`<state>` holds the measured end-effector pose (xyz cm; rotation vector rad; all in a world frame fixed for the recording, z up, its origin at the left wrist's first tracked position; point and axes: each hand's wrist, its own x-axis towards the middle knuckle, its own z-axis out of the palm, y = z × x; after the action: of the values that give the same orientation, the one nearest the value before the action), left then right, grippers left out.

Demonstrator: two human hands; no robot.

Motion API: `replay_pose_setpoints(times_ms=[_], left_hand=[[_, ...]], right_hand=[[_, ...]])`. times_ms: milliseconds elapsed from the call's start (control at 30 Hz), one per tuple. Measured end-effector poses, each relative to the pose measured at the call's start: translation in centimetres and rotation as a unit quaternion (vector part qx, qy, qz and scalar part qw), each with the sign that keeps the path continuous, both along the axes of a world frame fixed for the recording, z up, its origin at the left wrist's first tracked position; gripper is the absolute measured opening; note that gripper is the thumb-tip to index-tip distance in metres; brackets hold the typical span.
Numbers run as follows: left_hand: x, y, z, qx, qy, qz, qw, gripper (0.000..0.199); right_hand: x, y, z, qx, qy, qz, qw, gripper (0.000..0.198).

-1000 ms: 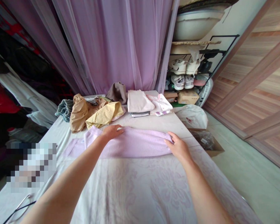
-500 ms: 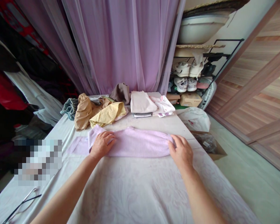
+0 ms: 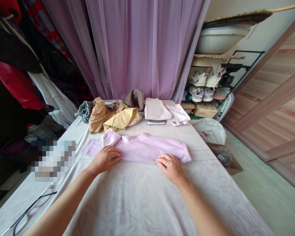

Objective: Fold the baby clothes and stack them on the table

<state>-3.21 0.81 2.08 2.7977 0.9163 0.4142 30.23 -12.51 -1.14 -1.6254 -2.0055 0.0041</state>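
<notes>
The lilac ribbed top lies between the floral sheet's side edges; my right hand has freed its right end, joining my left hand along its near side, both half-curled (pinching? I can't tell).

The right hand is now away from the right end of the lilac garment, leaving that end uncovered, its fingertips farther in along the near edge, where the left hand also sits, down from the far edge.
</notes>
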Motion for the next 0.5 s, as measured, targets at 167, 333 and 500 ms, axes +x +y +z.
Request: replay_pose_setpoints(times_ms=[167,333,500], left_hand=[[-0.1,-0.7,0.2,0.026,-0.029,-0.018,0.999,0.025],[-0.3,-0.9,0.0,0.021,-0.029,-0.014,0.999,0.021],[-1.1,0.5,-0.1,0.048,-0.030,0.093,0.994,0.025]], right_hand=[[-0.5,-0.4,-0.1,0.038,0.018,0.008,0.999,0.020],[-0.7,-0.6,-0.5,0.038,0.004,-0.005,0.999,0.021],[-0.8,-0.2,0.2,0.038,0.003,0.002,0.999,0.020]])
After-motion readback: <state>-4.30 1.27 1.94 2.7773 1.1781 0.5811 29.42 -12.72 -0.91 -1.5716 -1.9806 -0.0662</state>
